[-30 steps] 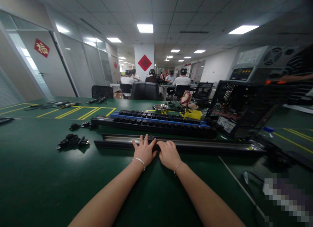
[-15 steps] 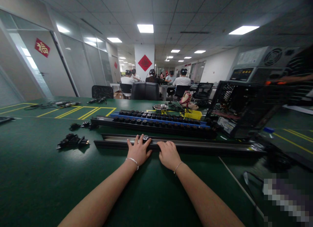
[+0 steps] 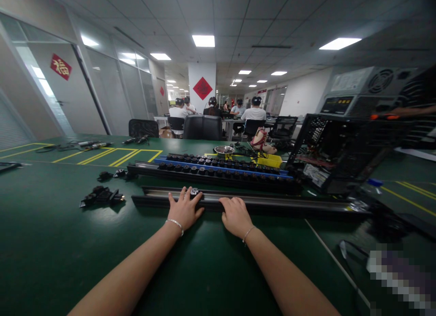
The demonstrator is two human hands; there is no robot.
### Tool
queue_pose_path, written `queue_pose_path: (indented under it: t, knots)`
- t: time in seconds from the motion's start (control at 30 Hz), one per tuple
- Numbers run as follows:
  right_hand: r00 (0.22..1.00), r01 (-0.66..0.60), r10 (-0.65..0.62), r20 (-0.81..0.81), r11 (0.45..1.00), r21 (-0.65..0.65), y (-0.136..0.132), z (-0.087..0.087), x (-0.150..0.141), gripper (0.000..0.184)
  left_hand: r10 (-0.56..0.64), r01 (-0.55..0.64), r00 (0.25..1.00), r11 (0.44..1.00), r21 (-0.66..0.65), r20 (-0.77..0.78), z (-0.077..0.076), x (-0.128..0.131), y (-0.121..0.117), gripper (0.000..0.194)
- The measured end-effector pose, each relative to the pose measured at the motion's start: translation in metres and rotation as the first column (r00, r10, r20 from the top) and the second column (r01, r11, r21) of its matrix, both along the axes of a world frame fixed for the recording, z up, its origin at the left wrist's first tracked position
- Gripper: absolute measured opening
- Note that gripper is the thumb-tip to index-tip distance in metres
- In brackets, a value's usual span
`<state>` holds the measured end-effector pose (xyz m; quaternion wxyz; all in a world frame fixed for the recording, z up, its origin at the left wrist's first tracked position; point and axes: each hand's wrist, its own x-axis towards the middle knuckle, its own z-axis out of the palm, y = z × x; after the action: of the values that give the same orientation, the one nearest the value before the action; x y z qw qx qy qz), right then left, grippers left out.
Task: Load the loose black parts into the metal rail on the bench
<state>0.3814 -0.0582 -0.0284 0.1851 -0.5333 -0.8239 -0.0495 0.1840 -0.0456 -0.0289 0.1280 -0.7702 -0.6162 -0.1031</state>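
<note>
A long black rail with a shiny metal channel lies across the green table in front of me. My left hand rests on the rail's left part, fingers spread over the channel and thumb apart. Its index finger touches a small round black-and-silver part sitting in the channel. To the right, my right hand has its fingers curled over the rail's near edge. The undersides of both hands are hidden.
Behind lie further rails filled with several small round parts, one of them blue. Loose black parts are at left. An open computer case with power supplies on top stands at right. Beyond are a yellow tray and a metal dish.
My left hand has slid a little left along the rail, and the small round part has shifted left with it. My right hand has stayed in place.
</note>
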Motion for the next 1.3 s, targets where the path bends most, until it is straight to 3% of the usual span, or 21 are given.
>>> queue_pose_path:
  t: [0.37,0.7,1.3]
  knots:
    - [1.0,-0.005,0.005,0.003,1.0,-0.014,-0.001,0.002,0.0,0.04,0.034,-0.034,0.999,0.999,-0.037,0.008,0.006,-0.024,0.001,0.053]
    - [1.0,-0.012,0.012,-0.018,1.0,0.016,0.0,-0.001,0.001,0.038,0.023,-0.023,0.999,1.0,0.002,-0.033,0.0,-0.073,0.009,0.052]
    - [1.0,-0.007,0.007,-0.016,1.0,-0.021,-0.002,0.004,0.0,0.038,0.131,-0.132,0.991,0.989,-0.074,-0.018,0.0,-0.145,0.017,0.047]
